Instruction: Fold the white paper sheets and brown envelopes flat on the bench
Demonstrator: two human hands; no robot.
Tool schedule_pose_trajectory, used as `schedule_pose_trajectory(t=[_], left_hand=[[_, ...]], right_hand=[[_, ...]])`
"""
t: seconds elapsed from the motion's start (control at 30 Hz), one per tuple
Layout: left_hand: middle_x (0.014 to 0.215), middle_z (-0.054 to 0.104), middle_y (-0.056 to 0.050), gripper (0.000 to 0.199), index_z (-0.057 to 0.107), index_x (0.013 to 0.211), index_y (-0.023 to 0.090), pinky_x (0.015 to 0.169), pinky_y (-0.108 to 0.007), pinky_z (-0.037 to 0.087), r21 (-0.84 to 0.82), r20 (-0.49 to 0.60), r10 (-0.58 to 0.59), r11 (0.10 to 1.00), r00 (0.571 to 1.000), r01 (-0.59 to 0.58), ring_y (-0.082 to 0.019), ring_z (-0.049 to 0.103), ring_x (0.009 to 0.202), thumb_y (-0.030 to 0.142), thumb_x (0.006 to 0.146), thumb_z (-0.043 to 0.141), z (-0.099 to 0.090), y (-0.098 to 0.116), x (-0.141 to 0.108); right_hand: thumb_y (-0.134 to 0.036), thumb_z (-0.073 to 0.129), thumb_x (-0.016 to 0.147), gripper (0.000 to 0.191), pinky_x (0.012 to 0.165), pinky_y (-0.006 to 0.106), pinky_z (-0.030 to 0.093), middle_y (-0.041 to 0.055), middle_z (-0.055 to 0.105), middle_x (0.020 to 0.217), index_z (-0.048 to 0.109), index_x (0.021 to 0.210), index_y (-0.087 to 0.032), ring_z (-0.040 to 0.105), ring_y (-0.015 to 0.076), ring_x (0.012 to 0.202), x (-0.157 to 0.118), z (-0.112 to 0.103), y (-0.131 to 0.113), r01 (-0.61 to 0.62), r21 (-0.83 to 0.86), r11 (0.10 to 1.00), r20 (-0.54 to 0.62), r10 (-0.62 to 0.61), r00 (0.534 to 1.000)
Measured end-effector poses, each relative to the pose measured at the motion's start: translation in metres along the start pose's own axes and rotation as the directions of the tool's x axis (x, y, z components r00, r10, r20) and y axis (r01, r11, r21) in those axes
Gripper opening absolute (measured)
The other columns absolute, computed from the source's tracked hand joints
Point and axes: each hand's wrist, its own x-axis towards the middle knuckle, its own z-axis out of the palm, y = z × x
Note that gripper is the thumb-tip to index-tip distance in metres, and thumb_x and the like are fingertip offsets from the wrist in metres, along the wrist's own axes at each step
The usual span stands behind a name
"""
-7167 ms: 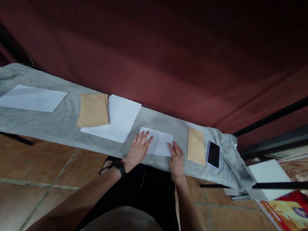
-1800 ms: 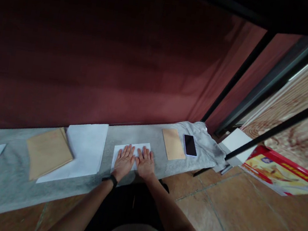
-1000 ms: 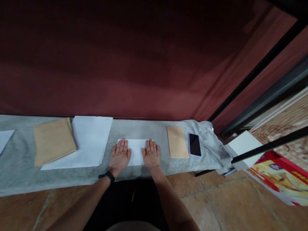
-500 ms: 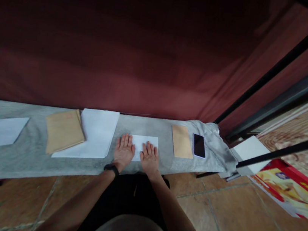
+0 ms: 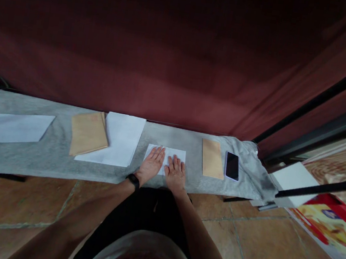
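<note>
A small white sheet of paper (image 5: 167, 153), possibly folded, lies flat on the grey cloth in front of me. My left hand (image 5: 152, 163) rests palm down across its left half, fingers stretched out and angled to the right. On its right half lies my right hand (image 5: 175, 173), also flat with the fingers a little apart. Parts of the sheet are covered by both hands. To the left is a stack of larger white paper (image 5: 122, 139), partly under several brown envelopes (image 5: 88, 134). Right of my hands lies a single brown envelope (image 5: 213, 158).
A phone (image 5: 232, 166) lies near the right end of the cloth-covered bench (image 5: 55, 164). Another white sheet (image 5: 12, 127) is at the far left. Behind the bench hangs a dark red cloth (image 5: 167, 81). A red and yellow box (image 5: 333, 227) and black bars stand at right.
My left hand has slid right, from the sheet's left edge onto the sheet. The right hand stays on it. The whole view has shifted a little.
</note>
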Motion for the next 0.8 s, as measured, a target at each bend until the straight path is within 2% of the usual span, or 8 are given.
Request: schedule_pose_trajectory(t=[0.27,0.6,0.8], left_hand=[[0.158,0.041,-0.021,0.058,0.049,0.145,0.005,0.127,-0.054,0.018,0.059,0.02,0.038,0.997,0.999,-0.039,-0.027,0.024,0.153,0.006,0.09,0.031,0.004,0.001,0.0],[0.156,0.045,-0.02,0.061,0.049,0.146,0.008,0.127,-0.055,0.02,0.016,0.0,0.06,0.998,0.998,-0.06,-0.027,0.03,0.151,0.003,0.087,0.032,0.006,0.002,0.0],[0.156,0.046,-0.018,0.065,0.047,0.148,0.011,0.126,-0.057,0.021,0.009,0.043,0.073,0.997,0.996,-0.074,-0.027,0.032,0.151,0.001,0.086,0.031,0.005,0.008,0.001]], right_hand=[[-0.04,0.039,0.106,0.052,0.12,0.047,0.024,0.0133,0.038,0.16,0.042,0.154,-0.02,0.038,0.0287,0.146,-0.002,-0.001,0.004,0.011,-0.009,1.0,0.0,-0.011,1.0],[-0.044,0.04,0.106,0.056,0.119,0.048,0.023,0.0127,0.037,0.16,0.039,0.155,-0.017,0.037,0.0288,0.146,-0.015,-0.005,0.035,-0.032,-0.04,0.999,-0.012,0.032,0.999],[-0.044,0.038,0.106,0.057,0.12,0.048,0.023,0.0126,0.041,0.158,0.039,0.155,-0.016,0.038,0.0285,0.146,-0.021,-0.007,0.043,-0.057,-0.039,0.998,-0.029,0.056,0.998]])
